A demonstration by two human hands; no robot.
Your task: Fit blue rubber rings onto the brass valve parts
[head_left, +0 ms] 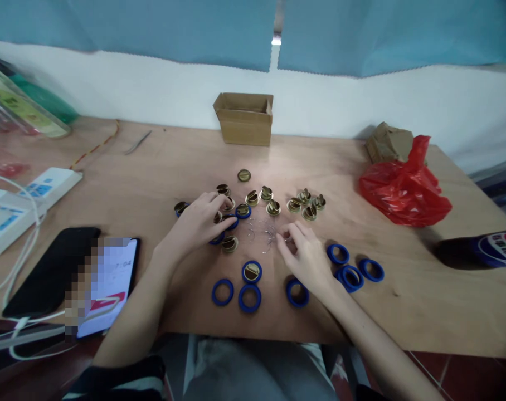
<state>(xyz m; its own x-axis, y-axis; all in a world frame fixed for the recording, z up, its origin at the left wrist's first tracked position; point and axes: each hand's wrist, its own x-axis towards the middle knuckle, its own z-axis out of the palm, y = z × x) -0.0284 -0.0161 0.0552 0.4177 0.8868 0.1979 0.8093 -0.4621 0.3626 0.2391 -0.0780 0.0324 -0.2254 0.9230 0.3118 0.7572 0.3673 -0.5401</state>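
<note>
- box [248, 128] open-topped, inside mostly unseen; red bag [403, 192] bunched up, contents hidden; bottle [462, 253] holds dark drink
- caps [273, 209] mid-surface [403, 317], brass-coloured, raised tabs; some in blue rings [258, 298], other rings bare
- left hand [205, 217] over caps, thumb and fingers apart; right hand [302, 248] fingertips bunched at wires [268, 229]; can't tell either grip
- bottle cut off right; wires faint

Looks like shiny metal on gold discs [244, 176], smooth plastic on blue rings [241, 298], crinkled glossy plastic on red bag [405, 192].
</note>
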